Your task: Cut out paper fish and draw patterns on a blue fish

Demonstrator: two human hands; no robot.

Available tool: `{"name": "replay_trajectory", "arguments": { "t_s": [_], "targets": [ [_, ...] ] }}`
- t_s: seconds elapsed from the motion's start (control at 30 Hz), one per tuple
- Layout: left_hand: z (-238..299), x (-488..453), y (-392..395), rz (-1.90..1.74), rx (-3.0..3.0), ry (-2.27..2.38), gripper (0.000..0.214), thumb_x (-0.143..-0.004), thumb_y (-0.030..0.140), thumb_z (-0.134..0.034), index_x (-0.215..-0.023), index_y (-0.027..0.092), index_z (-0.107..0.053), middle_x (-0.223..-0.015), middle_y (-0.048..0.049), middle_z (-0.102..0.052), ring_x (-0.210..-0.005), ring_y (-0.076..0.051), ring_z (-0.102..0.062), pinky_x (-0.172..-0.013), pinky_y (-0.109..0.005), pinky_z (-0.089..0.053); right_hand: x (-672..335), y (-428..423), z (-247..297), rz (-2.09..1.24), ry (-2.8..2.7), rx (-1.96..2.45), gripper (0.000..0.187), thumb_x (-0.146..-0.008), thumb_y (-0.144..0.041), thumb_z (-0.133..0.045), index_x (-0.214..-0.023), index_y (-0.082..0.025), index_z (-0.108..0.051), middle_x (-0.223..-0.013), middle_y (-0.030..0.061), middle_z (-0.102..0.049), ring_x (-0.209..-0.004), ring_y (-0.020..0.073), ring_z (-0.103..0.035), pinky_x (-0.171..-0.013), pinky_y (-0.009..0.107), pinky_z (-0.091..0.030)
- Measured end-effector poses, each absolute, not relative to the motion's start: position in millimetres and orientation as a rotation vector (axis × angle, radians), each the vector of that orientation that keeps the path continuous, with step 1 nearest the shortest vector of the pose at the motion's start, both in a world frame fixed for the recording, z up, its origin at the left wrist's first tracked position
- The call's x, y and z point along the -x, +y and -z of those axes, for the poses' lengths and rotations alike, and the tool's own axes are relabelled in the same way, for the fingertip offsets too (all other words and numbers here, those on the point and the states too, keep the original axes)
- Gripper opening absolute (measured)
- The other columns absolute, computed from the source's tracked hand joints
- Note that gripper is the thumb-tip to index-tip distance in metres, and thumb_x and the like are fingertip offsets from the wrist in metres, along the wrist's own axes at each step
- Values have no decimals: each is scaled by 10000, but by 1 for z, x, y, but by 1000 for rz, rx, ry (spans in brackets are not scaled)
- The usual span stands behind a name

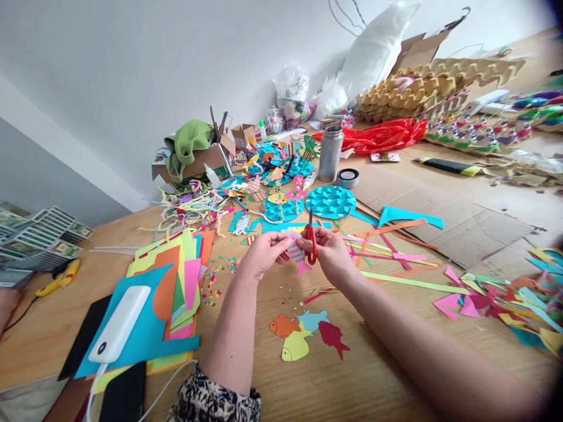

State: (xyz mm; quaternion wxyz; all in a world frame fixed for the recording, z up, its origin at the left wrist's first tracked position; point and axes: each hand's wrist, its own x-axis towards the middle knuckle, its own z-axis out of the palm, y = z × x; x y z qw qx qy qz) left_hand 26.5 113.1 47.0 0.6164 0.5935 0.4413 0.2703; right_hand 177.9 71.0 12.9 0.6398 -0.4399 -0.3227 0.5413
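Observation:
Both my hands meet over the middle of the table. My left hand point(264, 253) is closed, pinching a pink paper fish point(299, 255) with green stripes by its upper edge. In my right hand point(329, 249) are red-handled scissors point(311, 243), their blades pointing up and away from me. The right fingertips also touch the fish's edge; part of the fish is hidden behind the fingers. Below lie plain paper fish: an orange one point(284, 325), a yellow one point(295, 347), a light blue one point(314, 320) and a dark red one point(333, 339).
Coloured paper sheets point(193, 275) with a white power bank point(121, 322) lie left. Paper strips point(396, 252) and scraps point(479, 299) spread right. Behind stand a metal bottle point(331, 153), blue paper discs point(329, 202) and egg trays point(409, 94). Another person's hand point(9, 302) shows far left.

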Motion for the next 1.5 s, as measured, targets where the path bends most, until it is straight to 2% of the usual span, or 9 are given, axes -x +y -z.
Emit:
{"name": "replay_trajectory", "arguments": {
  "t_s": [0.1, 0.3, 0.5, 0.63, 0.83, 0.93, 1.07, 1.27, 1.5],
  "targets": [
    [-44, -25, 114, -622, -1381, 1002, 288, -726, 395, -745, -772, 117, -687, -697, -36, -660, -565, -93, -577, -571, -209, -466, -178, 72, -12, -1227, -709, 1005, 457, -443, -362, -912, -729, -193, -598, -703, -16, -631, -630, 129, -578, -588, 268, -470],
    [-41, -25, 116, -641, -1364, 1020, 230, -708, 329, -746, -731, 113, -670, -679, -27, -646, -566, -97, -582, -585, -216, -482, -178, 71, -11, -1211, -713, 1053, 433, -475, -387, -888, -738, -190, -606, -692, -10, -621, -595, 126, -557, -527, 257, -444],
    [-45, -25, 115, -631, -1345, 1034, 286, -744, 387, -731, -680, 123, -642, -611, -26, -635, -532, -98, -580, -553, -205, -466, -179, 72, -12, -1198, -698, 1046, 428, -466, -375, -887, -730, -192, -603, -659, -17, -609, -567, 113, -535, -503, 241, -426],
    [-45, -25, 114, -639, -1340, 1033, 273, -734, 381, -751, -716, 130, -647, -612, -15, -634, -539, -99, -588, -558, -205, -470, -180, 72, -10, -1175, -705, 1066, 424, -486, -398, -875, -735, -196, -598, -636, -20, -599, -546, 114, -520, -470, 236, -398],
    [-44, -25, 116, -669, -1326, 1064, 189, -732, 265, -754, -698, 128, -629, -598, -7, -630, -532, -96, -594, -571, -208, -483, -179, 72, -9, -1183, -738, 1058, 396, -534, -394, -866, -742, -190, -597, -624, -29, -589, -550, 111, -522, -508, 247, -414],
    [-44, -25, 116, -670, -1326, 1071, 166, -741, 232, -738, -679, 125, -629, -588, -6, -628, -526, -93, -590, -572, -207, -484, -178, 71, -11, -1214, -746, 1043, 418, -506, -381, -883, -752, -189, -604, -682, -15, -622, -594, 118, -553, -554, 255, -447],
    [-45, -27, 115, -657, -1330, 1062, 177, -727, 238, -753, -669, 118, -636, -610, -14, -635, -536, -97, -594, -588, -220, -494, -178, 71, -11, -1200, -766, 1053, 435, -487, -404, -883, -738, -198, -593, -707, -9, -637, -609, 130, -570, -555, 262, -457],
    [-44, -24, 118, -696, -1317, 1106, 160, -716, 236, -752, -678, 121, -646, -599, -13, -635, -521, -96, -584, -568, -212, -479, -180, 71, -10, -1216, -756, 1052, 421, -512, -400, -876, -742, -190, -593, -617, -27, -593, -545, 118, -538, -527, 261, -430],
    [-46, -25, 117, -724, -1297, 1121, 231, -712, 315, -759, -640, 131, -641, -574, -13, -631, -514, -97, -576, -547, -207, -464, -178, 71, -9, -1251, -720, 1023, 434, -458, -339, -903, -740, -187, -610, -699, -12, -643, -602, 118, -561, -556, 255, -444]
  ]
}}
